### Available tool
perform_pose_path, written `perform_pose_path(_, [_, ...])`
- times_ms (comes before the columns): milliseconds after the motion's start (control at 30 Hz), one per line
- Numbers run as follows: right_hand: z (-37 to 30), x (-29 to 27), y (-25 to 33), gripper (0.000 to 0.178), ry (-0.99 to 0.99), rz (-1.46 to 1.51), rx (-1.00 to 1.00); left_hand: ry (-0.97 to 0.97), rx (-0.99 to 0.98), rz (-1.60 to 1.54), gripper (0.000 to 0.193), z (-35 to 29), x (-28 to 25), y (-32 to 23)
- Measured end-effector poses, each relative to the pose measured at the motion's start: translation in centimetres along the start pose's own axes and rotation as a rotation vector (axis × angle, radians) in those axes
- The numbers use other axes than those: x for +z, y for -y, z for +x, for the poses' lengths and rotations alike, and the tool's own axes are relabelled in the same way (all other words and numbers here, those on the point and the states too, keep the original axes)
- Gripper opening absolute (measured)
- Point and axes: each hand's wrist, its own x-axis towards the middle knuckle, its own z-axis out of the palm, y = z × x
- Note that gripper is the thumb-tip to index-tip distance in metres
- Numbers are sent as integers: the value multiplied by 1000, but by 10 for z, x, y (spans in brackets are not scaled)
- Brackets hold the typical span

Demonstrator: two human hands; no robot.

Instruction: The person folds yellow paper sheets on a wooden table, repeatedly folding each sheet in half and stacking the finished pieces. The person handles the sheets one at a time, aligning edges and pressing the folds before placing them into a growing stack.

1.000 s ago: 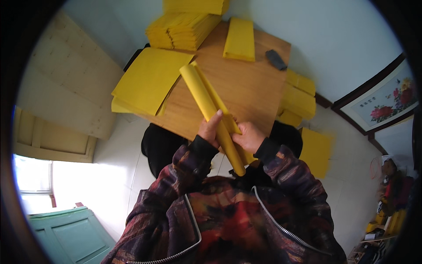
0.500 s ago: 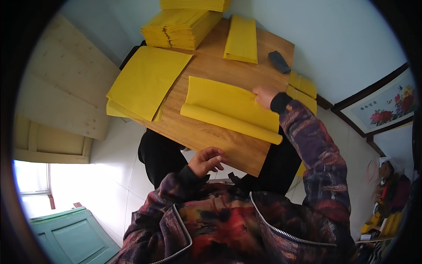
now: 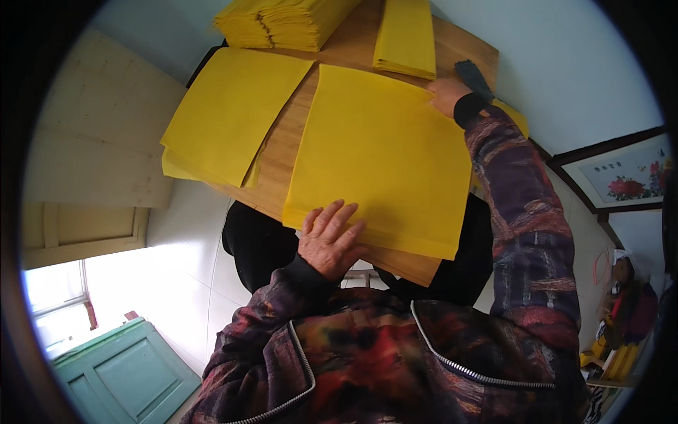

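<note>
A large yellow sheet (image 3: 381,159) lies spread flat on the wooden table (image 3: 406,263) in front of me. My right hand (image 3: 450,97) is closed at its far right corner, with the fingertips on the edge. Near its front left edge, my left hand (image 3: 330,240) rests with fingers spread and fingertips on the sheet. To the left is a pile of flat yellow sheets (image 3: 233,113), partly hanging over the table's edge. A dark grey oblong object (image 3: 474,78) lies just beyond my right hand.
At the back stand a thick stack of folded yellow sheets (image 3: 286,25) and a narrow folded yellow pile (image 3: 406,42). A framed flower picture (image 3: 621,173) leans by the wall at right. A green panelled door (image 3: 131,371) is at lower left.
The sheet, rolled over along its near side before, now lies open and flat. My left hand has come from the table's front edge onto it. The view has shifted slightly.
</note>
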Motion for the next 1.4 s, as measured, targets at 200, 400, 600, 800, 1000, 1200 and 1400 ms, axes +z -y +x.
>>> perform_pose_path(200, [4,1,2,31,-60,-76,-9,85,-22,-3,61,-4,7,7])
perform_pose_path(400, [7,9,4,23,-156,-152,-68,159,-31,-7,64,-4,8,10])
perform_pose_path(600, [6,12,10,25,-163,-193,32,188,-27,-12,64,-2,8,11])
perform_pose_path(800, [6,13,8,23,-124,-214,70,197,-47,58,60,-4,10,9])
perform_pose_path(1000, [10,8,3,23,-123,-108,-67,254,234,22,65,-15,25,-17])
perform_pose_path(1200, [4,8,2,32,-135,-159,-33,136,265,-52,65,-16,39,-17])
perform_pose_path(1400, [15,5,-11,38,-85,-155,-157,114,272,14,63,-17,42,-18])
